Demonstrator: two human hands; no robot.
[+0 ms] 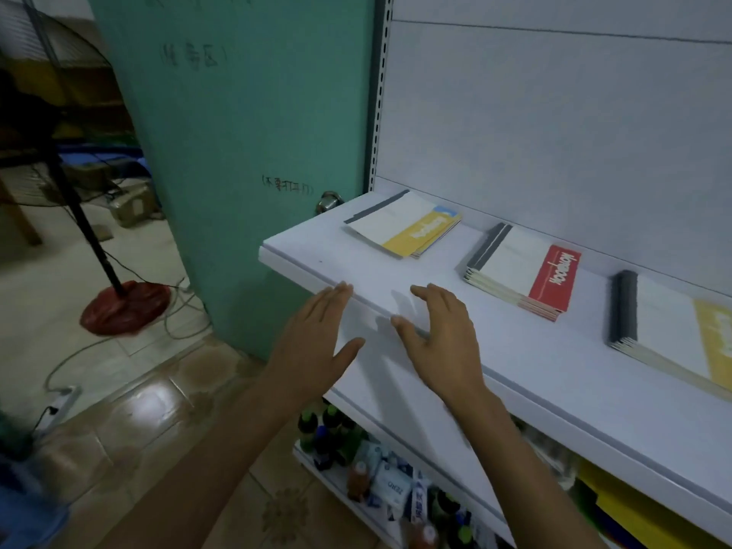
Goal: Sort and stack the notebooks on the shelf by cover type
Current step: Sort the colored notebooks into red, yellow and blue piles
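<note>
Hands stretch forward side by side, palms down, fingers straight and loosely spread, holding nothing. The left hand (317,342) lies over the front left corner of the white shelf (515,350), its fingertips reaching the front edge. The right hand (439,342) is just beside it, over the shelf's front strip, with a shadow beneath; whether it touches the board cannot be told.

Three stacks of notebooks lie flat along the back of the shelf, well apart from one another and from both hands. The left stack (404,227), white and yellow on top, sits near the shelf's left end. The red stack (523,271) is in the middle. The right stack (673,330), yellow again, runs out of view at the right. Each has a grey spine strip. Bare board lies between the stacks and along the whole front. A green door (237,152) stands to the left, its knob (328,202) just beside the shelf's back left corner.

White lettering runs sideways on the red cover and seems to read "Notebook"; the yellow covers' lettering is too blurred. Dark handwritten characters on the door cannot be read.
</note>
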